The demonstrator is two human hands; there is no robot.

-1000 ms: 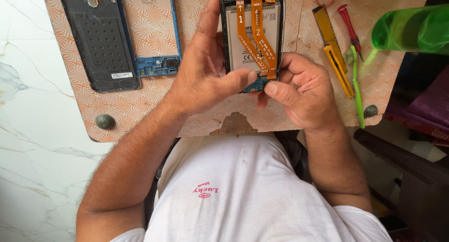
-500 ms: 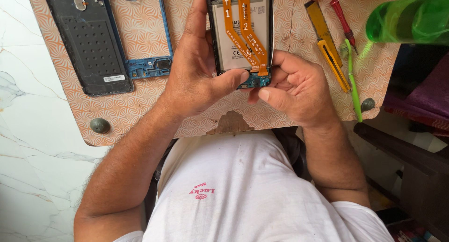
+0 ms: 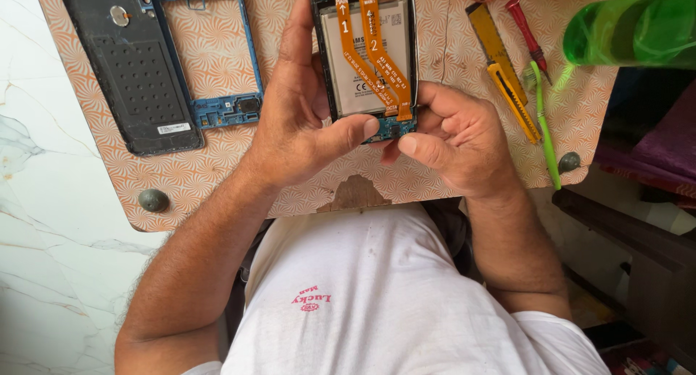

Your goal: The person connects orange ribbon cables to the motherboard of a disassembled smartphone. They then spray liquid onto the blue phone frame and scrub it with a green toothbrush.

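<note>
An opened phone [image 3: 366, 56] lies on the patterned board [image 3: 449, 48], its silver battery and two orange flex cables showing. My left hand [image 3: 297, 121] grips the phone's left side, the index finger stretched up along its edge and the thumb pressed on the bottom blue circuit board. My right hand [image 3: 453, 139] holds the phone's lower right corner, fingers curled against the orange cable end and the thumb under the bottom edge.
A black back cover [image 3: 134, 70] and a blue mid frame [image 3: 217, 56] lie at the left. A yellow utility knife [image 3: 504, 70], a red screwdriver [image 3: 529, 34] and a green stick tool [image 3: 545, 125] lie at the right. A green bottle [image 3: 631, 30] sits at the far right.
The view has shifted slightly, so phone and board sit a little lower in frame than half a second ago. Both hands keep the same hold on the phone's bottom end.
</note>
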